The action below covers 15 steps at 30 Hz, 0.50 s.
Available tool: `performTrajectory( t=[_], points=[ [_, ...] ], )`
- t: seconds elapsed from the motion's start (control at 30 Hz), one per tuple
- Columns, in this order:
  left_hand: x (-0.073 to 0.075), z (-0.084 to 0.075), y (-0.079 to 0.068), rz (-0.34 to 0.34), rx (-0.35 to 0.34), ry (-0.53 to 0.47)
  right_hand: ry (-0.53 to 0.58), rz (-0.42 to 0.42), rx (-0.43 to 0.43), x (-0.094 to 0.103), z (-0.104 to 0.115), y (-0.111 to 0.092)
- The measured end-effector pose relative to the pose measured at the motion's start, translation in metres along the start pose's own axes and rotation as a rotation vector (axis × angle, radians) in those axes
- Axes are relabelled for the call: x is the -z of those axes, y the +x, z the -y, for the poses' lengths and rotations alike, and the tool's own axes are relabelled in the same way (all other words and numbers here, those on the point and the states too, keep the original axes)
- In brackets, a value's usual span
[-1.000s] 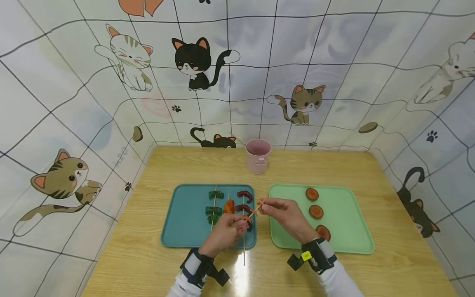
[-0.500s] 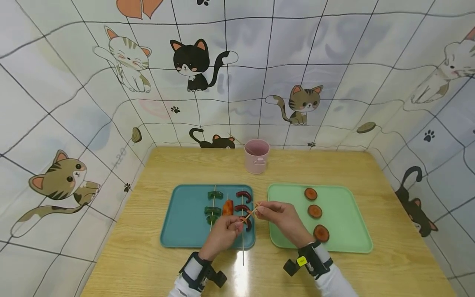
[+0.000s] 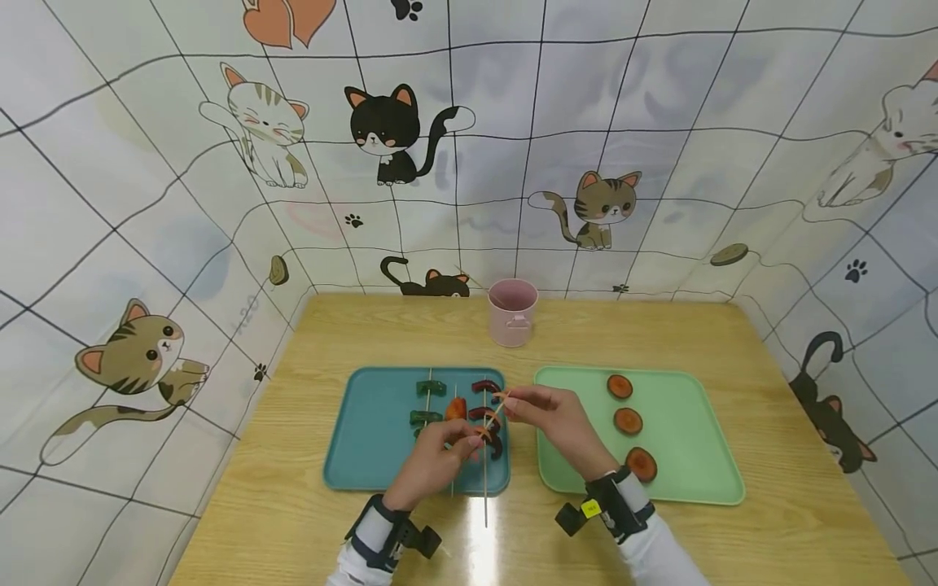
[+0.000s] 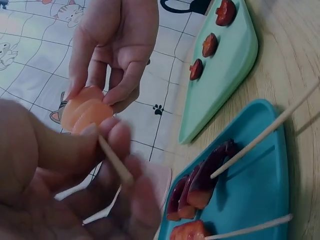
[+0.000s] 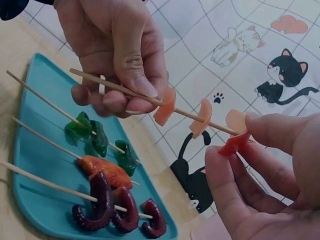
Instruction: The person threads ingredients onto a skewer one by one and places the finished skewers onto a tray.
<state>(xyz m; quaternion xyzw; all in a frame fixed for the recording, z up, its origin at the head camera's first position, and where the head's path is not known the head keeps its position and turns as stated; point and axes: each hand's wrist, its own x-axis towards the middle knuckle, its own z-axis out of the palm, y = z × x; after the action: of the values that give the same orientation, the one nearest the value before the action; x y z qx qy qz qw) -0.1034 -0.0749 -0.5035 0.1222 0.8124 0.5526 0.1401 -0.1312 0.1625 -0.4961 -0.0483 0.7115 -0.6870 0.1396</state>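
My left hand [image 3: 436,464] grips a thin wooden skewer [image 5: 187,114] near its blunt end, thumb on top. Two thin curved orange slices [image 5: 201,119] are threaded on it, spaced apart, one right by my left thumb. At the skewer's far end my right hand [image 3: 553,423] pinches a third piece, an orange slice with a red edge [image 5: 232,145], between thumb and fingers. The skewer tip shows just past that piece. Both hands are raised over the right side of a teal tray [image 3: 366,439], and the left partly covers the food lying there.
On the teal tray lie skewers with green pepper pieces [image 3: 431,387], an orange-red chunk [image 3: 456,408] and purple tentacles [image 3: 485,386]. Some sticks overhang the front rim. A green tray [image 3: 689,456] at right bears three brown mushroom-like rounds [image 3: 628,421]. A pink bucket [image 3: 510,325] stands behind.
My hands have come a little closer together, and the skewer stands steeper in the head view. My right forearm has shifted left, uncovering the nearest brown round.
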Motion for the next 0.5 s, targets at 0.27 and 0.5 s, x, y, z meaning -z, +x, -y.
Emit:
performTrajectory(
  t=[0.27,0.5],
  points=[
    [0.013,0.008,0.000,-0.138,-0.041,0.014,-0.072,-0.048,0.011,-0.005,-0.001,0.007],
    [0.038,0.030,0.001,-0.306,-0.007,0.015,-0.304,-0.176,0.037,-0.016,-0.019,0.014]
  ],
)
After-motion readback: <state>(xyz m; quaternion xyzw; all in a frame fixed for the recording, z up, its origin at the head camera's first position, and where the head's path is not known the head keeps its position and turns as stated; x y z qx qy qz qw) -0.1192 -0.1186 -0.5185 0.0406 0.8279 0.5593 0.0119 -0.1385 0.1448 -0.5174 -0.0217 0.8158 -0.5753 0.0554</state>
